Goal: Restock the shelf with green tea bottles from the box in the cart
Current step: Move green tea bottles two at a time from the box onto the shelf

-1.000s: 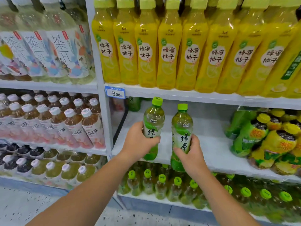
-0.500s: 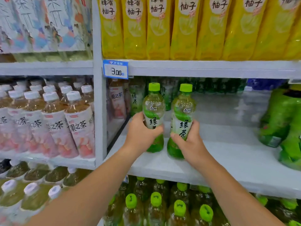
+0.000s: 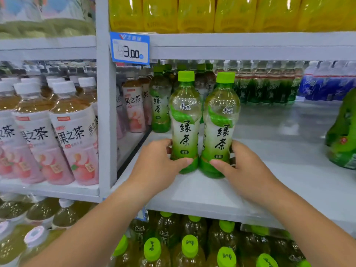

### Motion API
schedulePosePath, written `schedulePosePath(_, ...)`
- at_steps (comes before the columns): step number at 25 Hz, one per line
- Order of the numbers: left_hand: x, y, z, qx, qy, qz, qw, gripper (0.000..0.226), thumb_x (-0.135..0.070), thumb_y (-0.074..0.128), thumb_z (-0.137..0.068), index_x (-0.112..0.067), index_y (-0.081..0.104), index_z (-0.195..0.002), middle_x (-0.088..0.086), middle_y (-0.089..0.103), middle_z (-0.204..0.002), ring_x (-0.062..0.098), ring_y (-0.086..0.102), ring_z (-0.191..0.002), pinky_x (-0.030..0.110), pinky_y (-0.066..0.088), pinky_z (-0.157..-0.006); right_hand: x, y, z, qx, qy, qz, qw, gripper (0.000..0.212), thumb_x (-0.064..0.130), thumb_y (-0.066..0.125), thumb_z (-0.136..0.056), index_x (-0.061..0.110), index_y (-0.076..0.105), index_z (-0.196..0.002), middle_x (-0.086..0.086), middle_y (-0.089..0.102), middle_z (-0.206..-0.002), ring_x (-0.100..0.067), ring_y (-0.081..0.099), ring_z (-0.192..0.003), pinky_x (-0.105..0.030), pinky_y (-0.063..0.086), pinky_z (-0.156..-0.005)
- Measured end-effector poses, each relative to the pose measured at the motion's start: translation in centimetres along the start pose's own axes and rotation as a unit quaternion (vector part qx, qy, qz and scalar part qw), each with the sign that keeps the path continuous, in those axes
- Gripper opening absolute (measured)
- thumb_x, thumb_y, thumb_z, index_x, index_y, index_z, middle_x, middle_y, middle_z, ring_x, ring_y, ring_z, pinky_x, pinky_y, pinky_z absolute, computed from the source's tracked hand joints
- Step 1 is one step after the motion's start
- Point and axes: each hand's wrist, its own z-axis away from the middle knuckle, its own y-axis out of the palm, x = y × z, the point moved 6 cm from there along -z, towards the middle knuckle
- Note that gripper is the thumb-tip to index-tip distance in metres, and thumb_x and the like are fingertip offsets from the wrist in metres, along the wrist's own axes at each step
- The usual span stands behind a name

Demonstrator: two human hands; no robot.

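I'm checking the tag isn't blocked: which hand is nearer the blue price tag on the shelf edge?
Left. The left hand is below the price tag, slightly to its right; the right hand is further right, past both held bottles.

Lower backs of the two clear green-capped green tea bottles (image 3: 202,124) hidden behind the left hand (image 3: 157,166) and right hand (image 3: 248,170). Above the hands, yellow plastic bottles (image 3: 212,14) cut off at the top edge. Far behind, dark green bottles (image 3: 269,89) blurred, labels unreadable. Right of the right hand, green shrink-wrapped pack (image 3: 342,135) cut by the edge.

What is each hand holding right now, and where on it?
Left hand grips one green tea bottle around its lower body; right hand grips the other likewise.
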Motion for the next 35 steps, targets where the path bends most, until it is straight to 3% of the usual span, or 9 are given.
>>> schedulePosePath(2,0.5,0.2,-2.2,-0.032,-0.003,-0.008,0.999,0.029,-0.038,0.086,-0.076,-0.027,0.072,-0.099,-0.014,0.073,-0.089,-0.001,0.067,-0.078,0.015,0.051,-0.066,-0.2,0.2,-2.3,-0.005,0.011,0.014,1.0,0.031,0.034,0.067,-0.092,0.028,0.056,-0.12,0.019,0.063,-0.108,-0.006,0.063,-0.1,-0.03,0.053,-0.087)
schedulePosePath(5,2.0,1.3,-6.3,-0.067,-0.017,-0.01,0.998,0.04,-0.045,0.087,-0.066,-0.021,0.072,-0.094,-0.009,0.075,-0.087,0.01,0.072,-0.08,0.034,0.06,-0.073,-1.0,0.4,-6.1,-0.027,0.034,0.023,0.999,0.032,0.03,0.069,-0.092,0.027,0.044,-0.112,0.024,0.051,-0.093,0.001,0.056,-0.083,-0.01,0.043,-0.066)
schedulePosePath(7,2.8,2.0,-8.7,-0.08,-0.02,0.002,0.997,0.039,-0.042,0.086,-0.065,-0.018,0.073,-0.093,-0.004,0.076,-0.087,0.015,0.073,-0.081,0.039,0.061,-0.075,-1.8,1.2,-8.7,-0.039,0.043,0.02,0.998,0.035,0.029,0.07,-0.091,0.026,0.042,-0.112,0.015,0.051,-0.095,-0.006,0.052,-0.083,-0.014,0.039,-0.066)
schedulePosePath(11,3.6,2.5,-11.9,-0.109,-0.033,0.012,0.993,0.021,-0.026,0.086,-0.077,-0.015,0.077,-0.092,-0.001,0.075,-0.087,0.017,0.071,-0.081,0.034,0.059,-0.078,-3.1,2.4,-13.2,-0.053,0.06,0.013,0.997,0.043,0.03,0.073,-0.089,0.016,0.051,-0.124,0.005,0.055,-0.105,-0.016,0.053,-0.095,-0.027,0.041,-0.08)
schedulePosePath(15,3.3,2.6,-13.7,-0.122,-0.044,-0.046,0.99,0.024,-0.03,0.082,-0.082,-0.013,0.078,-0.098,0.004,0.075,-0.093,0.023,0.068,-0.087,0.026,0.049,-0.075,-4.2,2.9,-15.6,-0.073,0.04,-0.029,0.996,0.034,0.022,0.072,-0.09,0.014,0.053,-0.118,0.011,0.055,-0.092,-0.008,0.055,-0.083,-0.011,0.043,-0.064)
schedulePosePath(19,2.8,3.0,-15.0,-0.137,-0.04,-0.104,0.984,0.032,-0.035,0.079,-0.084,-0.008,0.071,-0.1,0.008,0.072,-0.098,0.027,0.068,-0.094,0.033,0.052,-0.078,-5.6,3.2,-17.4,-0.097,0.052,-0.059,0.992,0.042,0.026,0.073,-0.089,0.011,0.054,-0.123,0.002,0.057,-0.103,-0.021,0.061,-0.097,-0.03,0.049,-0.082)
schedulePosePath(24,2.9,3.6,-15.5,-0.147,0.009,-0.135,0.98,0.031,-0.036,0.071,-0.092,-0.011,0.069,-0.11,0.01,0.058,-0.116,0.025,0.061,-0.099,0.031,0.046,-0.089,-6.2,3.1,-18.3,-0.124,0.046,-0.108,0.985,0.03,0.021,0.075,-0.088,0.016,0.055,-0.109,0.007,0.058,-0.094,-0.015,0.061,-0.084,-0.014,0.044,-0.06)
schedulePosePath(29,3.3,4.0,-16.3,-0.147,0.024,-0.153,0.977,0.032,-0.04,0.07,-0.091,-0.009,0.07,-0.1,0.009,0.069,-0.099,0.025,0.066,-0.092,0.035,0.052,-0.081,-6.5,3.2,-18.3,-0.137,0.039,-0.136,0.98,0.034,0.022,0.076,-0.087,0.015,0.061,-0.116,0.012,0.059,-0.098,-0.017,0.062,-0.1,-0.026,0.048,-0.084)
schedulePosePath(35,3.3,3.7,-16.2,-0.154,0.018,-0.12,0.981,0.028,-0.038,0.075,-0.087,-0.011,0.071,-0.091,0.006,0.072,-0.086,0.026,0.067,-0.083,0.038,0.056,-0.075,-6.7,3.4,-18.4,-0.129,0.04,-0.144,0.98,0.036,0.022,0.074,-0.089,0.015,0.06,-0.121,0.006,0.065,-0.095,-0.015,0.066,-0.091,-0.024,0.049,-0.077)
